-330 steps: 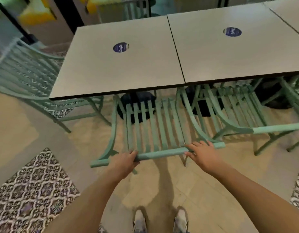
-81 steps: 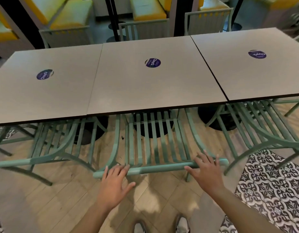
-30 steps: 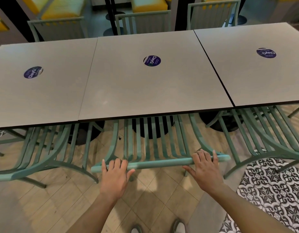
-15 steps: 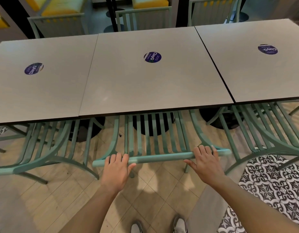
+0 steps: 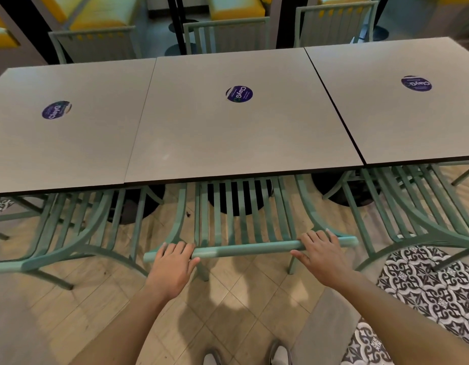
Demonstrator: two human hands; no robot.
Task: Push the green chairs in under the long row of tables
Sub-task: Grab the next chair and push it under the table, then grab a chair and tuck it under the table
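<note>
Head view, only cam. Middle green chair (image 5: 244, 219) sits directly ahead of both hands, seat already tucked under the centre table (image 5: 238, 138) of the row; only the slatted back and its top rail (image 5: 244, 250) stick out past the table edge. Rail's long axis runs L–R, parallel to the table edge, so the push direction is straight fwd, square to the rail.

Left hand (image 5: 172, 267): on the rail near its left end, fingers laid over the top, thumb out toward centre. Looks draped/pressing, not wrapped; underside not visible.
Right hand (image 5: 321, 255): on the rail near its right end, fingers over the top, thumb low on the near side. Same loose press.
Both abt equally near, arms extended fwd, roughly symmetric.

Neighbour chairs: left chair (image 5: 78, 233) and right chair (image 5: 412, 214) also partly under their tables.

Judgement: this chair is nearly home; little travel appears left.
</note>
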